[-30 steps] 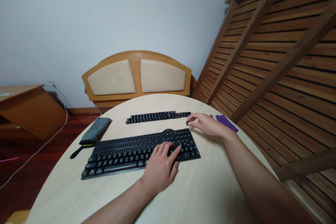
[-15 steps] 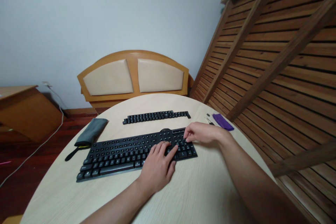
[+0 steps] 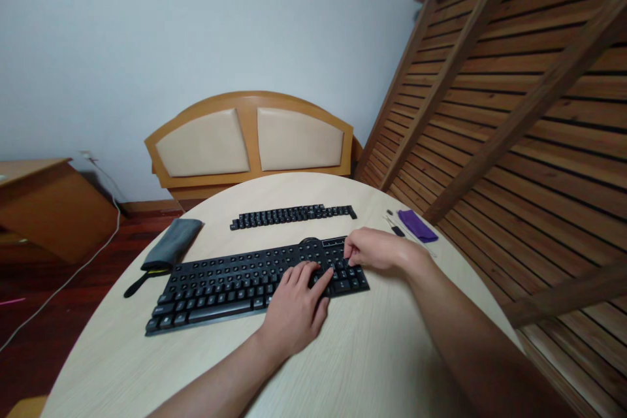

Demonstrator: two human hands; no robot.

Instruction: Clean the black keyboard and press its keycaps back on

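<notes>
A black keyboard (image 3: 220, 309) lies slightly askew on the round table. Its lower rows carry keycaps, while the upper rows show bare key stems. My left hand (image 3: 296, 307) rests on the keyboard's right part, fingers spread over the keys and apart from each other. Over the number pad, at the right edge, my right hand (image 3: 372, 248) is bent down with thumb and fingers pinched together at the keys. What sits between those fingertips is hidden. Behind the keyboard, loose black keycaps (image 3: 294, 215) are lined up in rows.
A grey cloth pouch (image 3: 174, 245) with a black-handled tool (image 3: 142, 284) lies left of the keyboard. Toward the right rim are a purple cloth (image 3: 417, 226) and a few small tools (image 3: 396, 230). A wooden headboard (image 3: 252, 137) and slatted wooden panel (image 3: 529, 111) stand beyond the round table (image 3: 392, 353).
The camera view shifts slightly. My right hand stays pinched at the number pad with its wrist turned a little, and my left hand keeps its place on the keys.
</notes>
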